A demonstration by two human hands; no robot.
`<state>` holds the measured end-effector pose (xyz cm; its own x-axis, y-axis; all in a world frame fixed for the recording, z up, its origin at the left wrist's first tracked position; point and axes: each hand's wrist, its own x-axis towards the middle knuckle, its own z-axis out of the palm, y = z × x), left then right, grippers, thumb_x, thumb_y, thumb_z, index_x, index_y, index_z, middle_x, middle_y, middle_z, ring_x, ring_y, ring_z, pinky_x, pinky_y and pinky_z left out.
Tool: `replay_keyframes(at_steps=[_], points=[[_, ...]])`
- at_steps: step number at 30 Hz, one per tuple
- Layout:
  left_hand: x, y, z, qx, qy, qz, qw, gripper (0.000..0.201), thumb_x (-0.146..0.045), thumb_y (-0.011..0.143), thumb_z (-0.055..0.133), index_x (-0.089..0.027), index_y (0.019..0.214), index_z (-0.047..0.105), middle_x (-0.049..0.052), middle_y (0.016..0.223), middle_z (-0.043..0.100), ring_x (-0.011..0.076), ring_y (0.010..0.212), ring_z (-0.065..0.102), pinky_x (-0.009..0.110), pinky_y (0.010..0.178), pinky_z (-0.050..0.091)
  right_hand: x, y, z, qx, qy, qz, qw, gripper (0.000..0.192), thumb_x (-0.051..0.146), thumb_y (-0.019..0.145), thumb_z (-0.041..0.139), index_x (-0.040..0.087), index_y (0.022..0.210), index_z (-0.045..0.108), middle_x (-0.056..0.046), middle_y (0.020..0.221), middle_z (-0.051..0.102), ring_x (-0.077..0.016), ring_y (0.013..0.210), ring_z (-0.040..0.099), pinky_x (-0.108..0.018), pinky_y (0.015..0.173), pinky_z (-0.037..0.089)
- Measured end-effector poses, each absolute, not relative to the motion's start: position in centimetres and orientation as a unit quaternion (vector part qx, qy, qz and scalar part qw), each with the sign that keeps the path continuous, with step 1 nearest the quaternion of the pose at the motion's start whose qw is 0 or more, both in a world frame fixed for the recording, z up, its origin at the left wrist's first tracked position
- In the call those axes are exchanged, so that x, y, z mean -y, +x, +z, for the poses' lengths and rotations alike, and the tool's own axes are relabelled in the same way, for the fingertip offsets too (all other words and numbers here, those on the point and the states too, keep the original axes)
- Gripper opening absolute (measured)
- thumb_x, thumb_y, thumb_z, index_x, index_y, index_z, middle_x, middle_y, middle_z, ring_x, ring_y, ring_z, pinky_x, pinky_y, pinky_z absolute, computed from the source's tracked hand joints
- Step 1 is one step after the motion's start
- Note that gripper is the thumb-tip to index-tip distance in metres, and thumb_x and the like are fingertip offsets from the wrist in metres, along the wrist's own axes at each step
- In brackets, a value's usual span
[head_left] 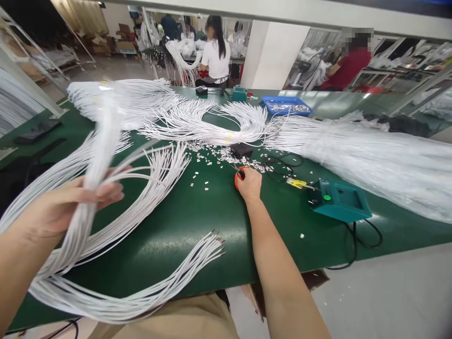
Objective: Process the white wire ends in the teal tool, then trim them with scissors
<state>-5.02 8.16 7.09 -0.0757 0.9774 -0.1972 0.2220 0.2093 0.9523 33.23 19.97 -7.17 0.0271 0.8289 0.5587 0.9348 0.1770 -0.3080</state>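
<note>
- Left hand (pixel 67 207) was clamped around a white wire bundle (pixel 95 165), raised near the bench's left edge.
- Bare green tabletop (pixel 212 216) lay open between the hands.
- Right hand (pixel 250 184) was closed on orange-handled scissors (pixel 239 176); metal terminals (pixel 219 155) lay scattered just beyond, a teal box (pixel 339 200) to its right.

Your left hand (pixel 67 207) is closed around a bundle (pixel 93 174) of white wires, lifted off the green table (pixel 197 221). The wires blur upward above your grip; below it they loop down and round to bare ends (pixel 212 245) lying on the table, right of your grip. Your right hand (pixel 249 184) rests on the table well to the right of that grip, fingers on orange scissors (pixel 239 178). Just beyond that hand lie small scattered terminals (pixel 212 155) and a black box (pixel 242 150). To its right sit a yellow tool (pixel 296 183) and a teal device (pixel 339 200).
</note>
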Motion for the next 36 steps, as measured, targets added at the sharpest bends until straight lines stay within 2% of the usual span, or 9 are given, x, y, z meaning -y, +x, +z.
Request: replay_keyframes(at_steps=[3, 7, 12, 15, 21, 25, 30, 34, 36], points=[[-7.7, -5.7, 7.9, -0.55, 0.392, 0.442, 0.59, 0.042, -0.025, 0.061, 0.064, -0.019, 0.103, 0.065, -0.001, 0.058, 0.049, 0.0136, 0.059, 0.047, 0.034, 0.069, 0.053, -19.9, 33.2, -7.2, 0.693, -0.639, -0.081, 0.324, 0.01, 0.023, 0.08, 0.051, 0.018, 0.079, 0.06, -0.009, 0.083, 0.064, -0.0236, 0.082, 0.054, -0.037, 0.081, 0.037], [-7.8, -4.3, 7.6, -0.577, 0.41, 0.399, 0.583, 0.039, -0.028, 0.064, 0.071, -0.017, 0.101, 0.066, -0.005, 0.044, 0.04, 0.0091, 0.045, 0.038, 0.028, 0.055, 0.047, -20.0, 33.1, -7.2, 0.694, -0.641, -0.08, 0.318, 0.01, 0.023, 0.08, 0.052, 0.018, 0.079, 0.06, -0.008, 0.083, 0.064, -0.0236, 0.082, 0.054, -0.037, 0.081, 0.037], [-8.4, -3.1, 6.2, -0.555, 0.36, 0.288, 0.692, 0.028, -0.028, 0.07, 0.072, -0.012, 0.093, 0.067, -0.002, 0.056, 0.048, 0.0067, 0.051, 0.039, 0.022, 0.05, 0.039, -20.0, 33.2, -7.0, 0.696, -0.642, -0.073, 0.313, 0.01, 0.022, 0.079, 0.052, 0.018, 0.079, 0.061, -0.009, 0.083, 0.064, -0.0238, 0.082, 0.054, -0.037, 0.079, 0.037], [-8.7, -4.0, 6.4, -0.543, 0.351, 0.374, 0.665, 0.029, -0.026, 0.073, 0.069, -0.015, 0.099, 0.064, -0.003, 0.058, 0.047, 0.0069, 0.052, 0.038, 0.021, 0.051, 0.04, -20.0, 33.1, -7.0, 0.699, -0.641, -0.068, 0.31, 0.011, 0.022, 0.08, 0.051, 0.017, 0.08, 0.061, -0.009, 0.083, 0.063, -0.024, 0.083, 0.054, -0.037, 0.08, 0.036], [-10.4, -4.8, 8.1, -0.531, 0.423, 0.42, 0.602, 0.029, -0.028, 0.077, 0.063, -0.017, 0.103, 0.063, -0.005, 0.05, 0.04, 0.0071, 0.047, 0.035, 0.023, 0.053, 0.042, -20.1, 33.0, -7.1, 0.7, -0.641, -0.064, 0.309, 0.011, 0.024, 0.08, 0.052, 0.017, 0.082, 0.061, -0.01, 0.086, 0.064, -0.0249, 0.086, 0.054, -0.038, 0.082, 0.036], [-10.8, -3.6, 8.8, -0.571, 0.45, 0.284, 0.625, 0.032, -0.021, 0.073, 0.067, -0.014, 0.104, 0.062, -0.001, 0.06, 0.054, 0.0115, 0.056, 0.05, 0.025, 0.055, 0.042, -20.1, 33.0, -7.1, 0.699, -0.639, -0.068, 0.313, 0.011, 0.023, 0.08, 0.052, 0.017, 0.081, 0.061, -0.01, 0.087, 0.065, -0.0247, 0.085, 0.054, -0.038, 0.082, 0.036], [-10.9, -3.9, 11.2, -0.486, 0.47, 0.414, 0.61, 0.024, -0.027, 0.077, 0.06, -0.014, 0.097, 0.062, -0.004, 0.052, 0.044, 0.0061, 0.043, 0.039, 0.022, 0.049, 0.042, -20.1, 32.9, -7.1, 0.701, -0.64, -0.07, 0.307, 0.011, 0.024, 0.08, 0.052, 0.017, 0.08, 0.062, -0.01, 0.085, 0.065, -0.0248, 0.084, 0.054, -0.037, 0.081, 0.036], [-11.2, -2.7, 8.3, -0.531, 0.434, 0.344, 0.642, 0.025, -0.027, 0.08, 0.062, -0.013, 0.101, 0.062, -0.006, 0.05, 0.044, 0.003, 0.039, 0.031, 0.02, 0.048, 0.041, -20.0, 32.8, -7.1, 0.702, -0.644, -0.069, 0.296, 0.013, 0.025, 0.08, 0.052, 0.016, 0.083, 0.062, -0.01, 0.086, 0.065, -0.0253, 0.086, 0.054, -0.037, 0.082, 0.035], [-10.7, -1.4, 5.3, -0.56, 0.335, 0.361, 0.667, 0.02, -0.02, 0.082, 0.062, -0.014, 0.1, 0.06, -0.005, 0.057, 0.05, 0.0001, 0.039, 0.028, 0.013, 0.041, 0.03, -20.0, 32.8, -7.1, 0.702, -0.645, -0.068, 0.294, 0.014, 0.024, 0.081, 0.052, 0.016, 0.084, 0.063, -0.01, 0.087, 0.065, -0.0252, 0.087, 0.054, -0.037, 0.083, 0.035]])
